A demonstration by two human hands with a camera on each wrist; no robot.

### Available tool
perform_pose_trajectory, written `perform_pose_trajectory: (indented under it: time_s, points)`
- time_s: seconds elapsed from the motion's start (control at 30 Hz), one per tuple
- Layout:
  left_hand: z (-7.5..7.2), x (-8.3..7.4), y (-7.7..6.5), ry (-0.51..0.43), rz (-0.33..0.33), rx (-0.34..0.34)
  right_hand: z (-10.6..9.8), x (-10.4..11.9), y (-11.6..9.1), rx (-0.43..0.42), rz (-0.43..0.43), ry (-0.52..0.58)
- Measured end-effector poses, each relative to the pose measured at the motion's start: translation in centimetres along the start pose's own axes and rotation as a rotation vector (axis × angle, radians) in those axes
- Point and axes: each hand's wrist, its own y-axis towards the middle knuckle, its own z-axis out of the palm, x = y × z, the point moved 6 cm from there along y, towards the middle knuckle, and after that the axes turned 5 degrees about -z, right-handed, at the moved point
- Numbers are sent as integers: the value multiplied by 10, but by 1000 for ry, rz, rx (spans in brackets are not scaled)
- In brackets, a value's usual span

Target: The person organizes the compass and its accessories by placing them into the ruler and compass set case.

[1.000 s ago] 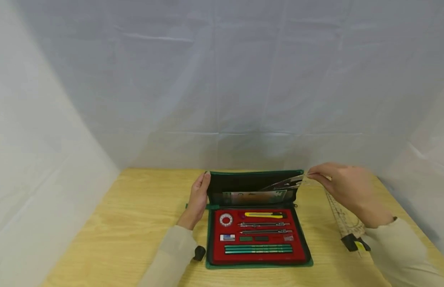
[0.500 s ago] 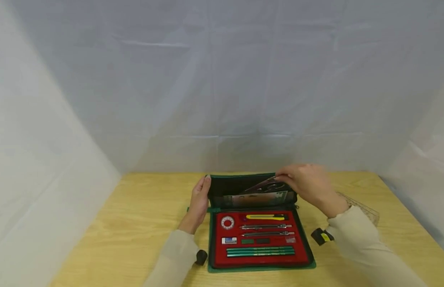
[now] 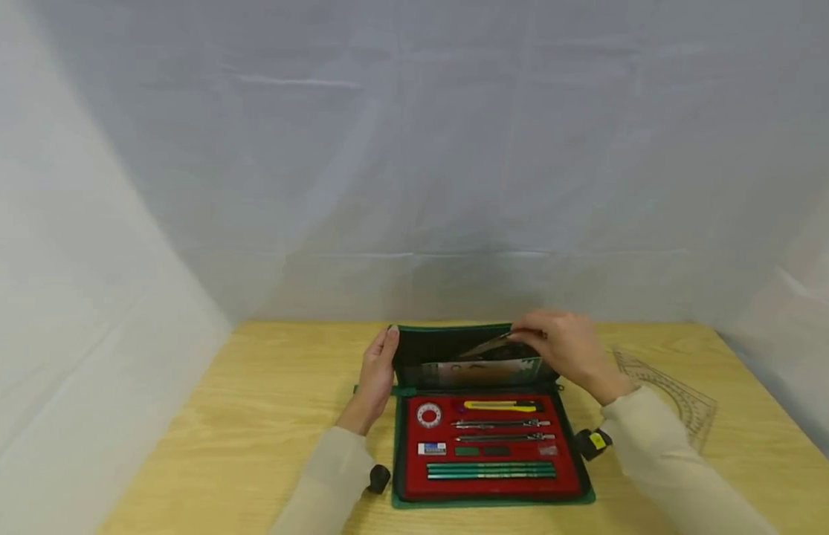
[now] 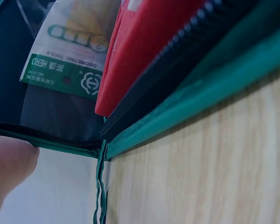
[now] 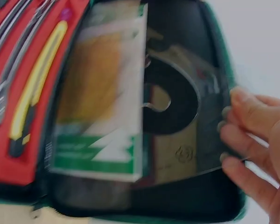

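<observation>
A green zip case (image 3: pixel 399 483) with a red tray of drafting tools lies unzipped on the table, its lid raised. My left hand (image 3: pixel 377 368) grips the lid's left edge; the left wrist view shows the thumb (image 4: pixel 11 161) on that edge. My right hand (image 3: pixel 568 345) pinches the edge of a clear plastic drafting template (image 5: pixel 184 161) between thumb and fingers. The template has a curved cut-out and stands partly behind a printed card (image 5: pixel 98 84) in the lid's clear pocket. Its lower part is hidden by the card.
Right of the case, a clear protractor (image 3: pixel 695 405) lies partly under the right forearm. In the tray sit a yellow cutter (image 3: pixel 501 406), a white ring-shaped piece (image 3: pixel 429 415), metal compasses (image 3: pixel 501 424), an eraser (image 3: pixel 431 449) and green pencils (image 3: pixel 491 470). Pale sheeting (image 3: pixel 414 186) surrounds the table.
My right hand has moved left with the template, which now sits farther into the lid pocket. The left hand keeps its hold on the lid. More of the protractor shows than half a second ago.
</observation>
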Motion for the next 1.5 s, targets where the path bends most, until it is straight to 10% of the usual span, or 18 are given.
perform_pose_trajectory:
  time_s: [0.3,0.73,1.5]
  points:
    - [2,2,-1,-16,-23,8,8,-17,-29,8,57,50]
    - [1,2,3,-11,-18,1,3,-3,-42,-272,-14,-221]
    - [-4,-3,0,12,-3,-27,1,-11,-44,-302,417,-18]
